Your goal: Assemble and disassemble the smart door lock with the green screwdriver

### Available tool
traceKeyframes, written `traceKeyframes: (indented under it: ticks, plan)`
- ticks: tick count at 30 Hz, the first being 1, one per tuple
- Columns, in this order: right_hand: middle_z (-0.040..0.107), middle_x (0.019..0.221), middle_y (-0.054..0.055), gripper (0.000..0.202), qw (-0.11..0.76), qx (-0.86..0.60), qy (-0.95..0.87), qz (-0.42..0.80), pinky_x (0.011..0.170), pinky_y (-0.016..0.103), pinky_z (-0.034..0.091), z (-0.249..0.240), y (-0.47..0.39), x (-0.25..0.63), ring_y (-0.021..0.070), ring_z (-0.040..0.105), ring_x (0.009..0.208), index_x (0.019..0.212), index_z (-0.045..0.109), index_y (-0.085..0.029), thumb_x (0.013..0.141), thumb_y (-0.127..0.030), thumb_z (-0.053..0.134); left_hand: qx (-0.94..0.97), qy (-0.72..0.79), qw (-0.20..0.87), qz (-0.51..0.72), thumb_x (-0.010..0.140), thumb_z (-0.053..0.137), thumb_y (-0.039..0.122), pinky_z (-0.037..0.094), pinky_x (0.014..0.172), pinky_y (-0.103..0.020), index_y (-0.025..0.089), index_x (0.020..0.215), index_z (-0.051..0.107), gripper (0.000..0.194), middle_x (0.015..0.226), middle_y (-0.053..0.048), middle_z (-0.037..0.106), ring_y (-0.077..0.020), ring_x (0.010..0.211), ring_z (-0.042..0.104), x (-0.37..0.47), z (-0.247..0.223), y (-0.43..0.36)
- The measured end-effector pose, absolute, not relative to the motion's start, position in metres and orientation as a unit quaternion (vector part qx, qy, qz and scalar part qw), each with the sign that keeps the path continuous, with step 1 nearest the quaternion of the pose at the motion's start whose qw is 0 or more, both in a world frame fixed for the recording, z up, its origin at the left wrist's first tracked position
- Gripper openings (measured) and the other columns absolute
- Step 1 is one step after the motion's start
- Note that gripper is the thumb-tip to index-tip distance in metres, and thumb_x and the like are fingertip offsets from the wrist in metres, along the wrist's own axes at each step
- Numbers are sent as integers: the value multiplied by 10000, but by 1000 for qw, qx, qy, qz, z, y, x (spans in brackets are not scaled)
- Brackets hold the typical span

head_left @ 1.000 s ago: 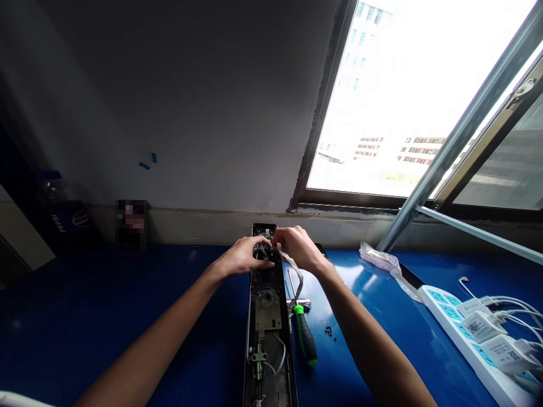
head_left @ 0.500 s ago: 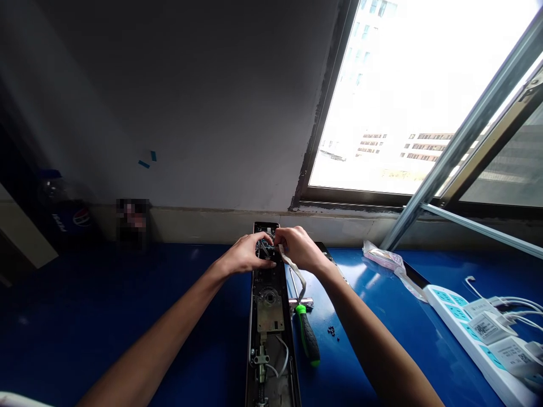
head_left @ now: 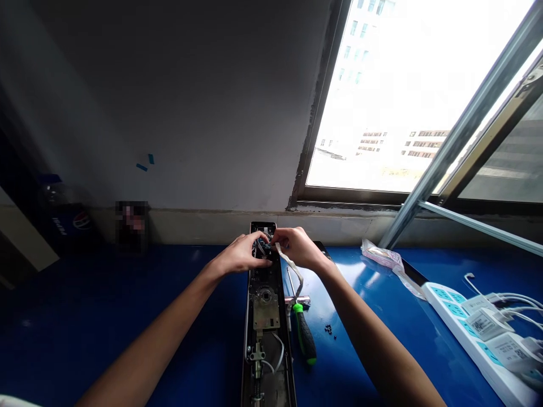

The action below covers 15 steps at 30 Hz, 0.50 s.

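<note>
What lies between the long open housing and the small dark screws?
The green-handled screwdriver lies between the housing and the screws, seen in the head view.

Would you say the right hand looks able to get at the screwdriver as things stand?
Probably yes: the screwdriver lies nearby on the blue table, its handle uncovered, though the right hand is at the far end of the long device.
</note>
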State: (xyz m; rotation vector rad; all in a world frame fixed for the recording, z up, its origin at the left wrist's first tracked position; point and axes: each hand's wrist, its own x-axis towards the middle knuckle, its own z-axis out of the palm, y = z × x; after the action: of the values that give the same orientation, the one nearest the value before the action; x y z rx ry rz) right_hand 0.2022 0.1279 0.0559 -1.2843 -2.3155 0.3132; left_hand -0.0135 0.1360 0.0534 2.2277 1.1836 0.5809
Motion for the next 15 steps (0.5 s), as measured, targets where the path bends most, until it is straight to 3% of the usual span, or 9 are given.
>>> traceKeyframes:
  ticks: [2, 3, 5, 8, 10, 12, 13, 15]
  plan:
    - [716, 837, -2, 89, 253, -459, -843, 121, 717, 248, 539, 59, 127, 205, 116, 657, 744, 1000, 725, -157, 925, -166, 680, 830, 445, 268, 204, 764, 777, 549, 506, 976, -450, 251, 1268, 617, 607, 1167, -94, 700, -353, 1148, 643, -15, 59, 131]
    - [720, 836, -7, 152, 261, -456, -842, 123, 709, 229, 520, 62, 126, 207, 105, 650, 731, 1019, 729, -165, 890, -108, 670, 829, 451, 263, 200, 784, 755, 583, 511, 980, -465, 255, 1310, 595, 640, 1164, -100, 691, -359, 1150, 643, -15, 63, 128]
    - [740, 987, 11, 304, 275, -461, -835, 120, 731, 211, 510, 66, 121, 212, 91, 659, 776, 1117, 701, -187, 855, -51, 628, 825, 474, 240, 195, 799, 731, 642, 520, 1003, -497, 281, 1415, 522, 745, 1208, -108, 652, -368, 1167, 638, -16, 70, 122]
    - [697, 1193, 60, 354, 279, -504, -811, 98, 788, 231, 516, 69, 107, 222, 104, 659, 882, 1205, 625, -199, 877, -72, 580, 836, 460, 175, 241, 786, 786, 523, 510, 1080, -503, 335, 1456, 502, 752, 1461, -111, 480, -365, 1282, 583, -15, 81, 110]
    - [708, 1097, 48, 292, 250, -545, -795, 91, 787, 263, 523, 67, 93, 231, 130, 652, 878, 1200, 611, -206, 914, -152, 609, 865, 406, 115, 271, 815, 769, 386, 482, 1132, -491, 345, 1367, 595, 580, 1525, -84, 414, -365, 1409, 472, -10, 87, 102]
    - [716, 953, 13, 225, 193, -583, -783, 99, 775, 295, 543, 63, 79, 244, 149, 660, 837, 1174, 633, -216, 954, -260, 646, 904, 323, 87, 265, 859, 713, 291, 445, 1175, -474, 313, 1199, 692, 342, 1472, -68, 491, -345, 1482, 382, -2, 90, 92]
    - [719, 944, 11, 209, 160, -603, -775, 105, 786, 316, 562, 61, 73, 251, 154, 670, 833, 1165, 648, -213, 975, -298, 648, 922, 284, 89, 247, 879, 689, 271, 434, 1184, -467, 292, 1123, 717, 246, 1411, -71, 558, -334, 1489, 377, 3, 90, 87]
    - [714, 1116, 58, 272, 100, -652, -744, 109, 852, 380, 601, 54, 63, 268, 181, 696, 941, 1200, 660, -186, 1006, -375, 642, 945, 230, 119, 199, 909, 642, 231, 460, 1153, -439, 261, 1036, 735, 160, 1251, -82, 676, -314, 1429, 463, 16, 90, 76]
